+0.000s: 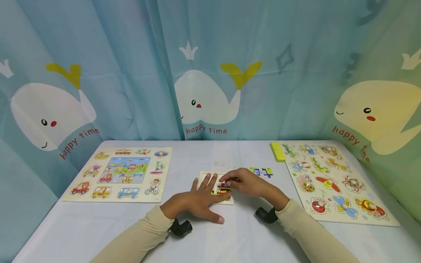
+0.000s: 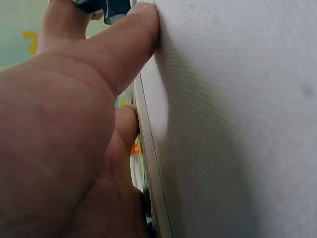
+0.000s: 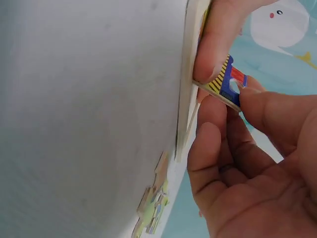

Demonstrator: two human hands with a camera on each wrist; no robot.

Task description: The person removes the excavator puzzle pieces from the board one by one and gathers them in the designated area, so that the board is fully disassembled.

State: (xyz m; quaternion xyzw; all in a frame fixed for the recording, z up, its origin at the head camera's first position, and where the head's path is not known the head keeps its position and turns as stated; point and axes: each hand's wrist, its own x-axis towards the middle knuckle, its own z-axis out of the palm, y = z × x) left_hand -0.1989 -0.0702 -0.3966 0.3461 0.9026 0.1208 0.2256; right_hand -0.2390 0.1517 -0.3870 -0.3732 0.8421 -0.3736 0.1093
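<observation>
A small wooden puzzle board point(image 1: 203, 176) lies on the table in front of me. My left hand point(image 1: 201, 202) is spread across it with fingers straight, covering much of the board. My right hand point(image 1: 247, 182) pinches a jigsaw piece point(image 3: 229, 84) between thumb and fingers at the board's right side. The piece is blue, with yellow-black stripes and some red, and stands tilted to the board. In the right wrist view, a left fingertip point(image 3: 213, 59) touches its striped end. The left wrist view shows the board's thin edge point(image 2: 148, 158) beside my left thumb point(image 2: 133, 34).
Loose jigsaw pieces point(image 1: 262, 172) lie just beyond my right hand. A large vehicle puzzle board point(image 1: 113, 199) is at the left, an insect puzzle board point(image 1: 329, 215) at the right. A yellow block point(image 1: 277, 152) touches the latter's far corner. A blue curtain point(image 1: 210, 22) hangs behind the table.
</observation>
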